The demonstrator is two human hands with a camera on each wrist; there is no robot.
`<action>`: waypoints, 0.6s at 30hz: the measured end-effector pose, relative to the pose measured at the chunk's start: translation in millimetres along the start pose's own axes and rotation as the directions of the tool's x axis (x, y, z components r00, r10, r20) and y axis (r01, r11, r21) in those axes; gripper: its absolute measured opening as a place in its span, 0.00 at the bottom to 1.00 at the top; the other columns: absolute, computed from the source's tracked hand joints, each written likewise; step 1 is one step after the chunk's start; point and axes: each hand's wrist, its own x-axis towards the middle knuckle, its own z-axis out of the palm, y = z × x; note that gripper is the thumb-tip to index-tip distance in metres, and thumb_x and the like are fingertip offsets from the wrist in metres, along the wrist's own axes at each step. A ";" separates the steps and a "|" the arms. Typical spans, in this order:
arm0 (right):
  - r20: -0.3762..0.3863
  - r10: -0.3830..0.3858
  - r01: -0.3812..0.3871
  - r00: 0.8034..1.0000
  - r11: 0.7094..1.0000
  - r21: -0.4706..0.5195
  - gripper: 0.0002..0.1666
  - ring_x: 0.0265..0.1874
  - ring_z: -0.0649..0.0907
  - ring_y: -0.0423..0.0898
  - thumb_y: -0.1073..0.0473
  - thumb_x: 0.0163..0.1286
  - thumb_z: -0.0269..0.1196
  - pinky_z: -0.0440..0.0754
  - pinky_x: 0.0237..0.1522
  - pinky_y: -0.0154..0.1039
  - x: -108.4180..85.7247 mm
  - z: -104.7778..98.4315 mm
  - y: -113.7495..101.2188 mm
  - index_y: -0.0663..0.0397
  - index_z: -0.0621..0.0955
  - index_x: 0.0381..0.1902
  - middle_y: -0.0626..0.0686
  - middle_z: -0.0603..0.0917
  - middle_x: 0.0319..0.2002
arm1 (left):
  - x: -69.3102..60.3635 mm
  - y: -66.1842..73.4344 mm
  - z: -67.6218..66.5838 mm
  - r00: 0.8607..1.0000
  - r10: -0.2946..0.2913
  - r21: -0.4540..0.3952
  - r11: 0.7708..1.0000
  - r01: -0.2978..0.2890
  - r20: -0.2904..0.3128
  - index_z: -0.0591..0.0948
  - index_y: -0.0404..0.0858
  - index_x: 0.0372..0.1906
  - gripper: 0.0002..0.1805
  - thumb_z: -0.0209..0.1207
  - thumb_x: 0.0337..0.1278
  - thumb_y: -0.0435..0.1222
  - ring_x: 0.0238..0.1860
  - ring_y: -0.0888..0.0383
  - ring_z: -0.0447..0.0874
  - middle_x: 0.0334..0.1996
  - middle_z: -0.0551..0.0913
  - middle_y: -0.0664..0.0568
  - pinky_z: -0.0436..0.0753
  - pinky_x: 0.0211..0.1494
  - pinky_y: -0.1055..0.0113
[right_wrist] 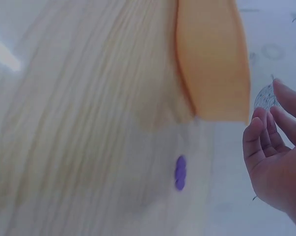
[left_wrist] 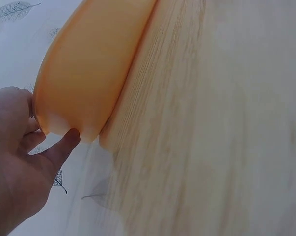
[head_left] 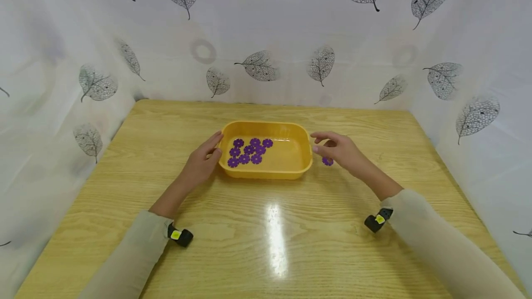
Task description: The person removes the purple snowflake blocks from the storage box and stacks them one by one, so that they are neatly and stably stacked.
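Observation:
A yellow plastic tray [head_left: 287,175] stands on the table, with several purple notched discs [head_left: 248,150] lying flat mostly in its left half. My left hand [head_left: 202,160] holds the tray's left end; in the left wrist view the thumb [left_wrist: 69,142] lies against the outer wall and the fingers are partly behind the edge. Just off the tray's right end is my right hand [head_left: 341,151], its fingers loosely bent with nothing visible between them. A single purple disc [head_left: 328,161] lies on the table below that hand, apart from it in the right wrist view.
The light wooden table [head_left: 232,253] reaches back to a white curtain [head_left: 274,26] printed with dark leaves, which also hangs along both sides. Each wrist wears a small black camera [head_left: 184,237] on a strap. A bright reflection crosses the tabletop in front of the tray.

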 end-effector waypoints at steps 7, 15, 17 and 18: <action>0.014 -0.058 0.058 0.998 0.997 0.050 0.29 0.25 0.77 0.54 0.49 0.71 0.66 0.79 0.23 0.44 16.8 19.3 -26.0 0.50 0.77 0.67 0.61 0.82 0.49 | 0.2 3.4 -0.1 1.000 -0.012 0.007 1.000 0.012 -0.001 0.59 0.42 0.79 0.29 0.43 0.79 0.42 0.75 0.45 0.65 0.81 0.53 0.52 0.72 0.73 0.48; 0.096 -0.115 0.111 0.989 0.993 0.042 0.28 0.33 0.79 0.57 0.52 0.72 0.66 0.83 0.33 0.50 38.7 48.6 -42.2 0.52 0.77 0.67 0.62 0.78 0.56 | 1.1 4.4 0.3 1.000 -0.011 0.031 0.999 0.012 -0.012 0.59 0.42 0.79 0.29 0.42 0.79 0.42 0.75 0.46 0.64 0.81 0.54 0.49 0.72 0.73 0.48; 0.114 -0.130 0.127 0.985 0.991 0.031 0.28 0.36 0.79 0.63 0.54 0.72 0.65 0.83 0.35 0.55 45.1 55.6 -45.0 0.56 0.77 0.67 0.64 0.78 0.57 | 1.3 4.1 0.8 1.000 -0.009 0.023 1.000 0.009 -0.013 0.60 0.42 0.79 0.29 0.42 0.79 0.42 0.76 0.46 0.64 0.81 0.54 0.49 0.71 0.73 0.48; 0.120 -0.137 0.135 0.983 0.990 0.027 0.28 0.37 0.79 0.66 0.55 0.72 0.65 0.83 0.35 0.56 48.5 58.8 -45.7 0.57 0.77 0.67 0.65 0.78 0.57 | 1.6 3.4 1.3 1.000 -0.006 0.021 1.000 0.006 -0.011 0.60 0.41 0.79 0.29 0.42 0.79 0.42 0.76 0.46 0.63 0.81 0.54 0.49 0.71 0.74 0.48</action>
